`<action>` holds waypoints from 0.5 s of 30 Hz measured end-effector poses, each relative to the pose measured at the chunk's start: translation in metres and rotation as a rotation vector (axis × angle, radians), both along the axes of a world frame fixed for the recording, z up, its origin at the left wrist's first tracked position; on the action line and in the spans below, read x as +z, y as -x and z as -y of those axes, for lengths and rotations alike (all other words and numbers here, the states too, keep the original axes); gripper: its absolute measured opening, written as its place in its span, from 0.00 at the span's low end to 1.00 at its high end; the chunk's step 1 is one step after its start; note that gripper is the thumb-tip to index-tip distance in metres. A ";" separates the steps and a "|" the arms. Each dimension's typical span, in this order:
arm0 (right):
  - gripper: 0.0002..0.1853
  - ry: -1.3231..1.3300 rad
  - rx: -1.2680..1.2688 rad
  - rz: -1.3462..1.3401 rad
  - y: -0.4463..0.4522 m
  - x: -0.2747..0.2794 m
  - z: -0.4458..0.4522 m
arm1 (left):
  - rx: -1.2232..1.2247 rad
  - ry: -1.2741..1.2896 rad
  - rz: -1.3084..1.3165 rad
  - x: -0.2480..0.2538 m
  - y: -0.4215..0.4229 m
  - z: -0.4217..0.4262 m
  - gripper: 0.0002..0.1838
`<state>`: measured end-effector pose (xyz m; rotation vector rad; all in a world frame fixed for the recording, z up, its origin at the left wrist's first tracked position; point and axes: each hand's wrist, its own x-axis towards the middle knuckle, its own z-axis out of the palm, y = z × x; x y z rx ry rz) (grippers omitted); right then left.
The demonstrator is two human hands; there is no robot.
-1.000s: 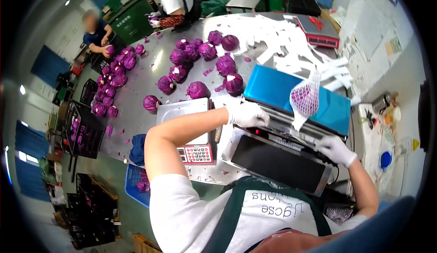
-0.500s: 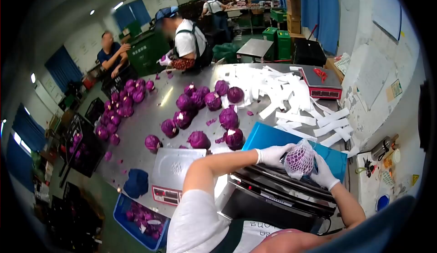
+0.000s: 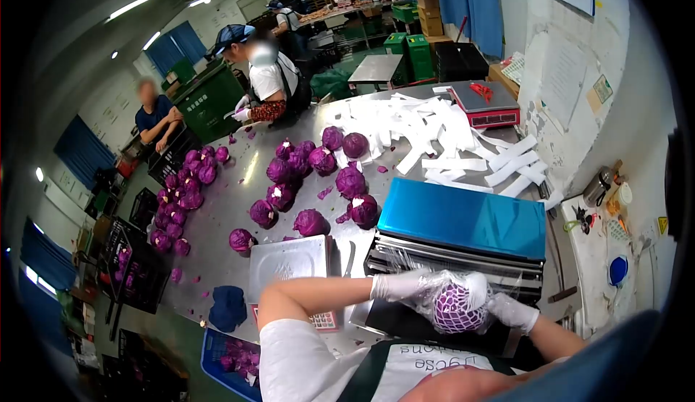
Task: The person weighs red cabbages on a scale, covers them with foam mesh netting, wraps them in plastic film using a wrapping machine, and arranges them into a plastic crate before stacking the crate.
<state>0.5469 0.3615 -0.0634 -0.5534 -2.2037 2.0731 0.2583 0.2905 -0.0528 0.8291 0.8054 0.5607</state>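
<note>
A purple cabbage in white foam netting (image 3: pixel 457 308) is between my gloved hands, low in front of my chest, with clear film (image 3: pixel 423 280) around it. My left hand (image 3: pixel 402 285) closes on the film at the cabbage's left. At its right side, my right hand (image 3: pixel 512 311) presses against the wrapped cabbage, fingertips partly hidden by film. Both are over the dark front of the wrapping machine (image 3: pixel 391 318), whose blue cover (image 3: pixel 463 217) lies behind them.
Loose purple cabbages (image 3: pixel 310 222) and white foam strips (image 3: pixel 452 130) lie on the metal table (image 3: pixel 217 235). A scale (image 3: pixel 289 261) stands at my left, a blue crate (image 3: pixel 214 358) below. Across the table a co-worker (image 3: pixel 271 83) holds something; another person (image 3: pixel 153 112) stands farther left.
The netted cabbage first lay on the blue cover, then was lifted between my hands; now it is nearer my chest with film around it. The co-worker's head and arms have shifted.
</note>
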 end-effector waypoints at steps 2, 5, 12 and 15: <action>0.34 0.552 -0.163 0.355 -0.003 -0.030 0.034 | 0.202 0.279 0.144 -0.002 -0.024 0.041 0.32; 0.31 0.593 -0.251 0.328 -0.008 -0.081 0.068 | 0.039 0.288 -0.095 -0.106 -0.005 0.080 0.28; 0.20 0.527 -0.555 0.211 -0.029 -0.067 0.102 | 0.216 0.157 0.016 -0.103 0.012 0.146 0.28; 0.16 0.074 -0.646 0.127 -0.050 -0.054 0.127 | 0.252 -0.168 -0.355 -0.102 0.019 0.167 0.18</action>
